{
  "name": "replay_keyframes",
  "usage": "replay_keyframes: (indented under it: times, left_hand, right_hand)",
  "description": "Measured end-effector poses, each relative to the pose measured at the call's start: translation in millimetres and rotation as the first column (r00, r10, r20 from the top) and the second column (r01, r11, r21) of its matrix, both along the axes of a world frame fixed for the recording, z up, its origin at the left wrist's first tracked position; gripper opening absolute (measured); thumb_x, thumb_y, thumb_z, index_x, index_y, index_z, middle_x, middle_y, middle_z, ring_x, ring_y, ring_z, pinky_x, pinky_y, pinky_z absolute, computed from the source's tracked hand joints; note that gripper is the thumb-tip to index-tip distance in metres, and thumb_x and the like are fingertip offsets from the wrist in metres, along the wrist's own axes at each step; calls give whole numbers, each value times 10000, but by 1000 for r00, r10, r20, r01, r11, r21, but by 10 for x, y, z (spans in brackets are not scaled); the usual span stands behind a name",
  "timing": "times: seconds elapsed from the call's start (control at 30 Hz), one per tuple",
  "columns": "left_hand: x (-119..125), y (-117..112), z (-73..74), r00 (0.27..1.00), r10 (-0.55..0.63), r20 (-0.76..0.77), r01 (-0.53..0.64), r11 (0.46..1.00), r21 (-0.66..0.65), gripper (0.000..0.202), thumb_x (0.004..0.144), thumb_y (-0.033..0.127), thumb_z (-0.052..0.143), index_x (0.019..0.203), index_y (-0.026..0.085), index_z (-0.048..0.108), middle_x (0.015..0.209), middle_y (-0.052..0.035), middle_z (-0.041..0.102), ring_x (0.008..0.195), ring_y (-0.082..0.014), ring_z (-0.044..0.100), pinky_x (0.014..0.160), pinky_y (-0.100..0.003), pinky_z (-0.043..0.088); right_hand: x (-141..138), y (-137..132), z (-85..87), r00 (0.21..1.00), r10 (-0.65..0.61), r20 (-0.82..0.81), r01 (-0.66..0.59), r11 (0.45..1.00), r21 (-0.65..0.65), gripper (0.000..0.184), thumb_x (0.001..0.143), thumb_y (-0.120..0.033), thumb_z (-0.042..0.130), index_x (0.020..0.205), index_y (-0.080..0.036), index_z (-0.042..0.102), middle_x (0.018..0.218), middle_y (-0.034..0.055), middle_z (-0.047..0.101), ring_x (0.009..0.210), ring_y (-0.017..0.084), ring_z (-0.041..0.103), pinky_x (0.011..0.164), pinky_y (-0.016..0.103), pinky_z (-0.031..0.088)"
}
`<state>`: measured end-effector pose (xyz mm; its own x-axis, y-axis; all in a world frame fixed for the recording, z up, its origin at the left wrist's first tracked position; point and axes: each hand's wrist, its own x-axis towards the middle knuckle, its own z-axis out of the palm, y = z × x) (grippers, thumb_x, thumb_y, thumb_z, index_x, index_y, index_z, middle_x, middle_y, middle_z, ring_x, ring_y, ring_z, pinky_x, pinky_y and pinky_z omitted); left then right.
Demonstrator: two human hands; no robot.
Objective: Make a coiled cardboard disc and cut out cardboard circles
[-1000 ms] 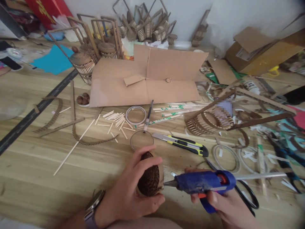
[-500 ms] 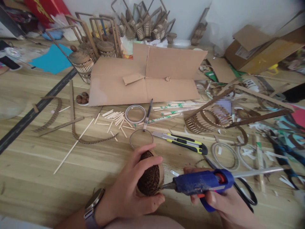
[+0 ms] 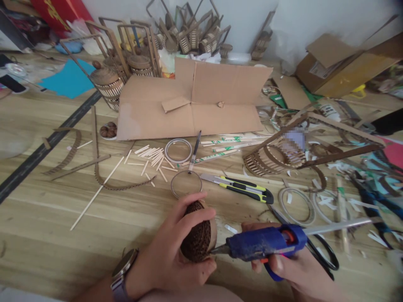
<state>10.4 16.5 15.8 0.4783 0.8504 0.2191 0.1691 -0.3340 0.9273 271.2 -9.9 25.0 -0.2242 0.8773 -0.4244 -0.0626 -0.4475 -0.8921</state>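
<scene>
My left hand (image 3: 171,256), with a watch on its wrist, is wrapped round a rolled disc of brown corrugated cardboard (image 3: 197,235) held just above the wooden floor. My right hand (image 3: 296,272) grips a blue hot glue gun (image 3: 267,243) with a glue stick jutting out behind it. The gun's metal nozzle touches the lower right edge of the cardboard roll. Both hands are low in the head view, close to my body.
A yellow-and-black utility knife (image 3: 239,188), tape rings (image 3: 178,150), short wooden sticks (image 3: 153,159) and black scissors (image 3: 324,256) lie near the hands. A flattened cardboard box (image 3: 192,105) lies beyond, with several wooden lantern frames (image 3: 126,67) behind it and cardboard scraps at right.
The glue gun has slid a little left and down, and its nozzle now rests against the lower edge of the cardboard roll. My left hand keeps its hold.
</scene>
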Motion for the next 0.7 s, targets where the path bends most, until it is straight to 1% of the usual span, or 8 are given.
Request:
replay_keyframes:
  times: [0.1, 0.23, 0.33, 0.43, 0.53, 0.7]
  left_hand:
    - [-1, -1, -14, 1000, -4, 6, 4, 1000, 5, 750, 754, 172, 710, 1416, 367, 417, 1514, -93, 377, 1346, -331, 461, 1115, -478, 377]
    - [-7, -11, -25, 1000, -6, 3, 6, 1000, 5, 632, 844, 352, 707, 1406, 367, 419, 1506, -94, 376, 1342, -324, 463, 1108, -454, 382]
    - [-10, -17, -28, 1000, -3, 2, 3, 1000, 9, 556, 891, 458, 655, 1389, 362, 427, 1493, -95, 382, 1327, -312, 475, 1101, -439, 382]
    - [-14, -16, -26, 1000, -11, 6, 11, 1000, 18, 544, 903, 495, 629, 1388, 361, 422, 1488, -96, 385, 1324, -313, 473, 1095, -438, 383]
    - [-18, -15, -20, 1000, -20, 6, 20, 1000, 20, 535, 918, 501, 607, 1397, 357, 417, 1488, -104, 385, 1327, -321, 469, 1086, -443, 389]
    - [-13, -18, -26, 1000, -21, 14, 21, 999, 31, 539, 930, 546, 571, 1409, 363, 406, 1493, -106, 381, 1329, -325, 466, 1079, -449, 390]
  right_hand:
    - [-9, 15, 10, 999, 38, 4, -38, 999, 19, 528, 618, -655, 838, 842, -183, 757, 615, 58, 700, 572, 195, 616, 568, 303, 509]
    - [-32, 44, 40, 995, 101, 8, -101, 995, 28, 524, 639, -676, 812, 796, -180, 752, 628, 48, 672, 581, 179, 589, 571, 284, 485]
    - [-35, 61, 25, 989, 149, 7, -150, 986, 79, 500, 687, -680, 774, 687, -184, 710, 647, 48, 649, 605, 181, 581, 568, 279, 484]
    - [-19, 82, -5, 974, 226, 15, -225, 961, 161, 499, 743, -681, 722, 662, -191, 669, 649, 43, 612, 607, 184, 560, 552, 281, 478]
    - [-4, 104, -14, 957, 287, 47, -290, 935, 202, 511, 788, -687, 672, 668, -190, 657, 669, 44, 589, 606, 181, 540, 552, 282, 460]
    - [-8, 97, -20, 958, 286, 13, -282, 934, 220, 475, 790, -674, 682, 711, -206, 644, 667, 22, 549, 608, 173, 497, 531, 264, 401]
